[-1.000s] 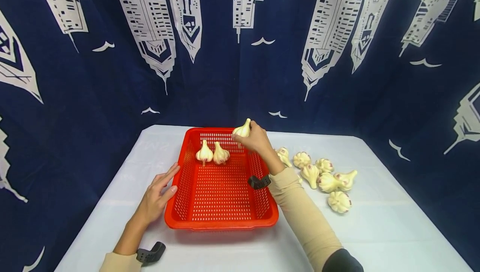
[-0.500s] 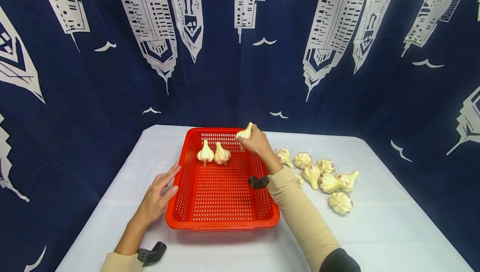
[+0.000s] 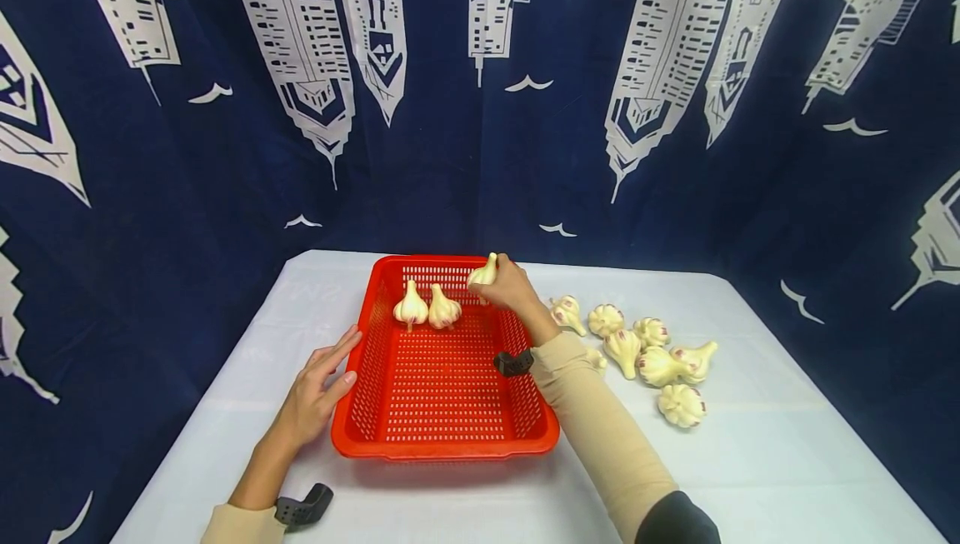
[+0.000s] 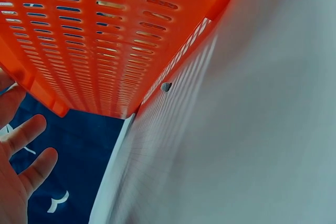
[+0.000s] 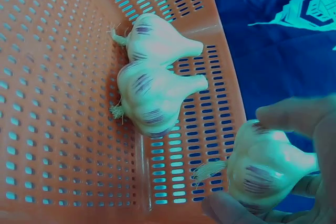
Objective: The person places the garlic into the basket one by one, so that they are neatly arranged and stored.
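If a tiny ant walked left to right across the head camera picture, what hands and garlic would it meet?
Left hand, first garlic bulb in the red basket, second garlic bulb beside it, held garlic bulb in the right hand, group of loose garlic bulbs.

Seeing a navy cloth [image 3: 450,194] hanging behind a white table [image 3: 780,461] and showing past both its sides. Making out white towers [image 3: 300,52] on the cloth, pointing spire-down along the top and sides, with white birds [image 3: 528,83] scattered between and below. Catching pale stripes [image 4: 185,98] on the table and one bird past its edge in the left wrist view, plus a bluish tower in the right wrist view.
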{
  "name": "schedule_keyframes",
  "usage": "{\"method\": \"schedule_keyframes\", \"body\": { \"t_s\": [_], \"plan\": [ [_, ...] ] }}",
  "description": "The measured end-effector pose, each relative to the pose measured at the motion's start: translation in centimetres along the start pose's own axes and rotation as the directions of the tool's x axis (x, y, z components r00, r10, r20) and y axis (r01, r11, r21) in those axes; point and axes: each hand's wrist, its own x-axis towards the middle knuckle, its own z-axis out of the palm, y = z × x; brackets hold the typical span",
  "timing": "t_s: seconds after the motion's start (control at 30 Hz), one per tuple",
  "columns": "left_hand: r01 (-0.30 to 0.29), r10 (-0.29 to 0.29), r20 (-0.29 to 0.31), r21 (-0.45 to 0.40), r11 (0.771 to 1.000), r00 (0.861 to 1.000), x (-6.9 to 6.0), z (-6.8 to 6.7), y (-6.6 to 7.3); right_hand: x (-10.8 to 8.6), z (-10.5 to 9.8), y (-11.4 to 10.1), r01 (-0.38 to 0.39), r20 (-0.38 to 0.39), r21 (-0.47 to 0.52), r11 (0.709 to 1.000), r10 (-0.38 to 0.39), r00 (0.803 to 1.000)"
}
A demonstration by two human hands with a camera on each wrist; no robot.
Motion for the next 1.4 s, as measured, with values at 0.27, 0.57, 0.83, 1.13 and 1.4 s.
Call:
{"method": "schedule_keyframes", "body": {
  "t_s": [0.27, 0.57, 0.83, 1.13, 1.4],
  "plan": [
    [-0.008, 0.008, -0.006, -0.007, 1.000, 1.000, 0.0, 0.0, -0.1, 0.5, 0.5, -0.1, 0.038, 0.073, -0.047, 0.998, -0.035, 0.997],
    [-0.018, 0.018, -0.002, -0.010, 1.000, 1.000, 0.4, 0.0, 0.0, 0.8, 1.4, -0.6, 0.034, 0.093, -0.124, 0.992, -0.023, 0.995],
    [-0.007, 0.007, -0.002, -0.009, 1.000, 1.000, 0.2, -0.1, 0.1, 0.8, 2.1, -0.6, -0.002, 0.140, -0.158, 0.987, 0.025, 0.990],
    [-0.007, 0.007, -0.004, -0.009, 1.000, 1.000, 0.0, 0.0, 0.0, 1.3, 2.9, -0.1, -0.014, 0.148, -0.210, 0.978, 0.046, 0.988],
    [-0.019, 0.018, -0.011, -0.015, 1.000, 1.000, 0.1, 0.0, 0.0, 1.4, 3.0, -0.2, 0.004, 0.162, -0.297, 0.955, 0.046, 0.986]
  ]
}}
